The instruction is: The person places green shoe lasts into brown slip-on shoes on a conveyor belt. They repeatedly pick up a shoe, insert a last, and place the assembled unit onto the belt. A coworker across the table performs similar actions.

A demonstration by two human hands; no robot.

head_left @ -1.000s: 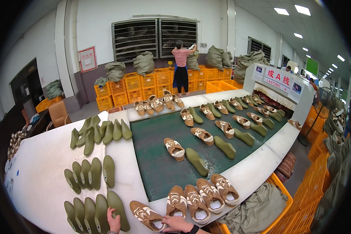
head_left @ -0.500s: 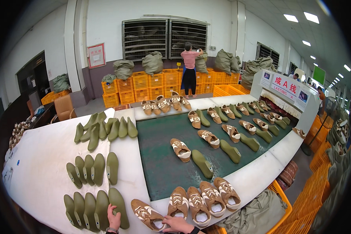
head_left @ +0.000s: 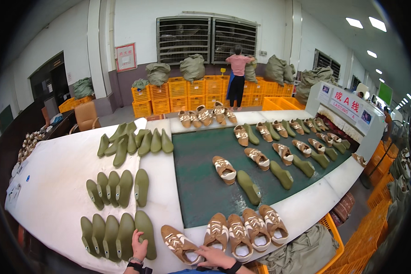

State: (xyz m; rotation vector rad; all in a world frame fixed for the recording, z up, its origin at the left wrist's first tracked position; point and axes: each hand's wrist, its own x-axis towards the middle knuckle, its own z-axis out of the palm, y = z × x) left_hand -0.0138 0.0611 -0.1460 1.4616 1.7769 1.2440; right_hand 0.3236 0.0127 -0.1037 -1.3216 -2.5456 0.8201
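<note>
Bent fingers of the left hand (head_left: 139, 246) touch a green foot shape (head_left: 144, 223); the right hand (head_left: 216, 257) touches a brown shoe (head_left: 176, 241) on the white table (head_left: 159, 192). I can't tell if either grips. The right hand hides part of the next shoe (head_left: 216, 228). More green shapes (head_left: 111, 235) sit left.

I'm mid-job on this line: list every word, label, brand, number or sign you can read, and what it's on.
I won't copy wording; text stands here:
White banner on the machine housing: large red lettering, legible.
Left picture sheet and right picture sheet beside it: too small to read.
Red-framed notice on the wall: blurred.
Olive shoe lasts, brown shoes: nothing readable.
</note>
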